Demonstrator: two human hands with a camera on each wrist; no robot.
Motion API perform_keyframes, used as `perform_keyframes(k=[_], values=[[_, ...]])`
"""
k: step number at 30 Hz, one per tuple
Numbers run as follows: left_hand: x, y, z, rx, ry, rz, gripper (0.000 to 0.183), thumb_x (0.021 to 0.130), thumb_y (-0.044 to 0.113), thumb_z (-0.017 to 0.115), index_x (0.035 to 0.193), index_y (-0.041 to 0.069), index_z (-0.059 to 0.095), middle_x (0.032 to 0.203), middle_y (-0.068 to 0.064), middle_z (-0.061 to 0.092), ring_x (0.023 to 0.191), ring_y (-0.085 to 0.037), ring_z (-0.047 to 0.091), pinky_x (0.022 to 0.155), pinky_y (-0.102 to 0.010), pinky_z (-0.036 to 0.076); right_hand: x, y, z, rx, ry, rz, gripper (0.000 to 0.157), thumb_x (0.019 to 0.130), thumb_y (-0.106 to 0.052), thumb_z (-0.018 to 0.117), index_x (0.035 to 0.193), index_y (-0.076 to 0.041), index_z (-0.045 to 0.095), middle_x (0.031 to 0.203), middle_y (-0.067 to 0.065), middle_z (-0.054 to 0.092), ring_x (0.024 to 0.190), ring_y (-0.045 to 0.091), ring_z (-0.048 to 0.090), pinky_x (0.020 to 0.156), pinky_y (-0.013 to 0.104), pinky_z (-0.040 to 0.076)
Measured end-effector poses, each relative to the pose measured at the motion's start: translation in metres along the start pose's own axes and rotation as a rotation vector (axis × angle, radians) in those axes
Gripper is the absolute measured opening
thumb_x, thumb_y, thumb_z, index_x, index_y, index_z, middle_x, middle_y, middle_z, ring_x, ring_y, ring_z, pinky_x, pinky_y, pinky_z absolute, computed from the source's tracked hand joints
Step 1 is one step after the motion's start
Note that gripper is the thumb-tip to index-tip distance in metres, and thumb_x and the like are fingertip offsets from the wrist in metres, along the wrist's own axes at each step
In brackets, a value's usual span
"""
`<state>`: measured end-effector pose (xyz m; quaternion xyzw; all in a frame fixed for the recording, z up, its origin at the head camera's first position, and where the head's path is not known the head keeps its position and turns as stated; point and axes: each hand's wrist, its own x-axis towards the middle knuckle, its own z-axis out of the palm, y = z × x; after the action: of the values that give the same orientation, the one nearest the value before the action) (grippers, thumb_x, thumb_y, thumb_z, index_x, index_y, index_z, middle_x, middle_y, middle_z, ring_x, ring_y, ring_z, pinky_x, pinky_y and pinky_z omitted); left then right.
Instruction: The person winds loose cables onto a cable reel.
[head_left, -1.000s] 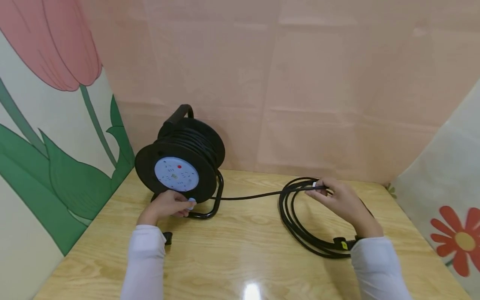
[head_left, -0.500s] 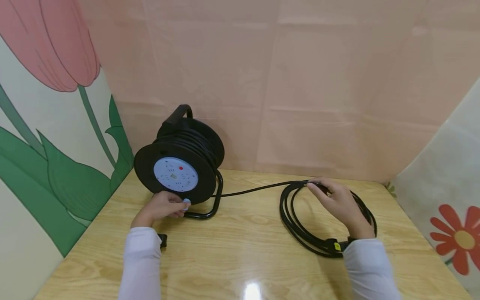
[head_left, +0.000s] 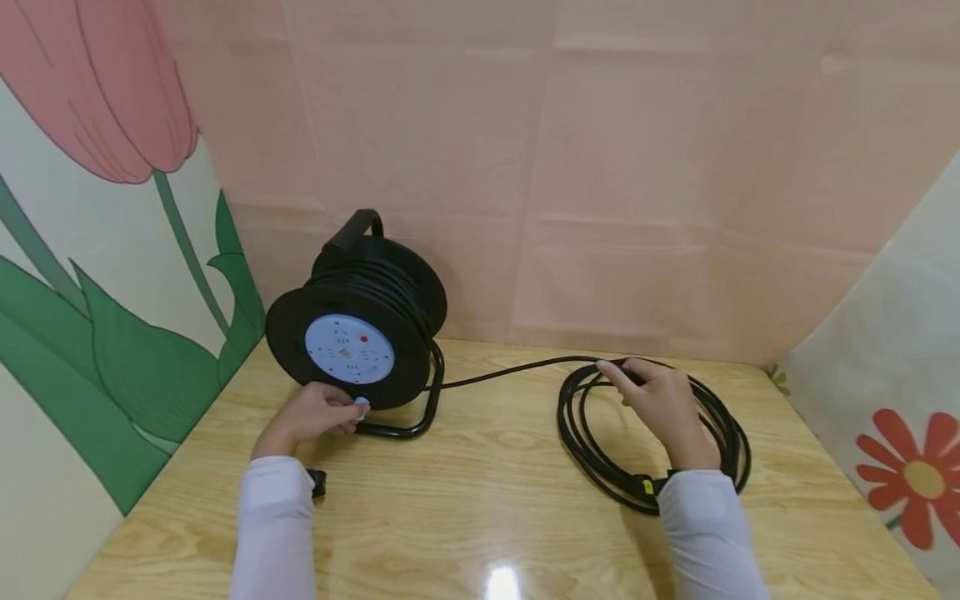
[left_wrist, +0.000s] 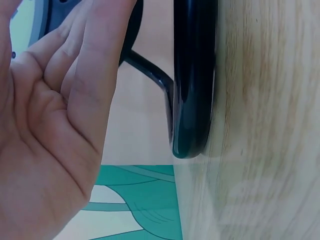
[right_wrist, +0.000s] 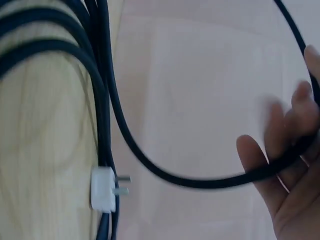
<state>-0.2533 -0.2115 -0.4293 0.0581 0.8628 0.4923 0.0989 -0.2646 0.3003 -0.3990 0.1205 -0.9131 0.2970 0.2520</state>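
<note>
A black cable reel stands on the table at left, cable wound round its drum and a pale blue socket panel on its face. My left hand pinches the light blue knob low on the reel's face; in the left wrist view the knob is hidden behind the fingers. A black cable runs from the reel to a loose coil at right. My right hand loosely grips this cable above the coil. In the right wrist view a white plug shows its prongs beside the coiled strands.
The reel's bent tube frame rests on the wooden table. A pinkish cloth backdrop rises behind, with flower-printed panels on the sides. Each wrist wears a black strap, the right one with a yellow mark.
The reel's face has turned slightly clockwise, and my left hand has moved left with the knob. My right hand has shifted left along the cable, which now bows upward between reel and coil.
</note>
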Motion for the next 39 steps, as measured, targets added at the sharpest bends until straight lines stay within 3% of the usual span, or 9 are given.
perform_keyframes(k=[4,9,14,18,24,29,34,37,39], values=[[-0.001,-0.003,0.000,0.028,0.025,-0.002,0.040,0.091,0.036,0.075,0.096,-0.004,0.073,0.081,-0.008,0.073,0.078,-0.022,0.070,0.075,-0.039,0.060,0.001,0.000,0.008,0.011,-0.026,0.021,0.045,0.098,-0.051,0.060,0.071,-0.016,0.054,0.054,-0.001,0.036,0.045,0.014,0.029,0.044,0.027,0.028],[-0.006,-0.001,-0.003,0.073,0.054,-0.005,0.040,0.091,0.036,0.075,0.097,-0.003,0.073,0.081,-0.006,0.073,0.078,-0.021,0.070,0.075,-0.038,0.060,0.002,-0.003,0.010,-0.001,-0.115,0.057,0.041,0.104,-0.051,0.047,0.086,-0.015,0.055,0.062,0.003,0.042,0.051,0.020,0.037,0.050,0.031,0.033],[-0.008,0.000,-0.007,0.141,0.077,-0.020,0.043,0.090,0.043,0.074,0.098,0.000,0.074,0.081,-0.004,0.074,0.078,-0.020,0.071,0.078,-0.039,0.058,0.002,-0.002,0.015,0.000,-0.087,0.029,0.035,0.103,-0.049,0.051,0.093,-0.019,0.064,0.068,0.001,0.053,0.052,0.019,0.042,0.052,0.032,0.036],[-0.009,-0.001,-0.011,0.192,0.098,-0.030,0.044,0.090,0.045,0.073,0.100,0.002,0.074,0.080,-0.001,0.074,0.078,-0.018,0.070,0.082,-0.042,0.056,0.002,-0.003,0.019,0.016,-0.080,0.040,0.040,0.101,-0.051,0.054,0.079,-0.020,0.065,0.060,0.001,0.055,0.048,0.020,0.045,0.055,0.034,0.040],[-0.010,-0.004,-0.017,0.271,0.146,-0.033,0.041,0.089,0.044,0.073,0.097,0.004,0.074,0.076,0.001,0.072,0.075,-0.015,0.067,0.078,-0.038,0.053,0.002,-0.003,0.024,-0.042,-0.109,0.096,0.062,0.098,-0.060,0.054,0.057,-0.015,0.045,0.048,-0.001,0.044,0.050,0.022,0.043,0.055,0.035,0.036],[-0.012,-0.005,-0.020,0.297,0.182,-0.035,0.038,0.088,0.041,0.074,0.095,0.004,0.073,0.074,0.002,0.071,0.074,-0.016,0.065,0.073,-0.035,0.051,0.002,-0.007,0.025,-0.082,-0.165,0.083,0.054,0.100,-0.060,0.048,0.075,-0.013,0.058,0.060,0.001,0.045,0.057,0.020,0.041,0.054,0.035,0.034],[-0.015,-0.006,-0.023,0.298,0.234,-0.039,0.039,0.086,0.039,0.075,0.096,0.002,0.072,0.073,0.001,0.070,0.075,-0.018,0.064,0.070,-0.034,0.049,0.000,-0.015,0.023,-0.077,-0.288,0.080,0.051,0.106,-0.052,0.037,0.107,-0.009,0.064,0.079,0.006,0.060,0.069,0.023,0.056,0.060,0.041,0.044],[-0.018,-0.007,-0.026,0.292,0.267,-0.047,0.041,0.087,0.041,0.074,0.097,0.001,0.072,0.074,0.001,0.070,0.079,-0.019,0.063,0.070,-0.033,0.049,-0.001,-0.018,0.024,-0.056,-0.309,0.066,0.049,0.107,-0.050,0.037,0.112,-0.010,0.065,0.088,0.006,0.064,0.077,0.024,0.058,0.066,0.043,0.046],[-0.020,-0.009,-0.027,0.283,0.285,-0.052,0.043,0.087,0.043,0.074,0.097,0.001,0.072,0.075,0.001,0.071,0.081,-0.021,0.063,0.070,-0.034,0.050,-0.001,-0.018,0.026,-0.033,-0.313,0.059,0.046,0.106,-0.052,0.040,0.106,-0.014,0.066,0.085,0.005,0.065,0.073,0.025,0.059,0.063,0.043,0.046]])
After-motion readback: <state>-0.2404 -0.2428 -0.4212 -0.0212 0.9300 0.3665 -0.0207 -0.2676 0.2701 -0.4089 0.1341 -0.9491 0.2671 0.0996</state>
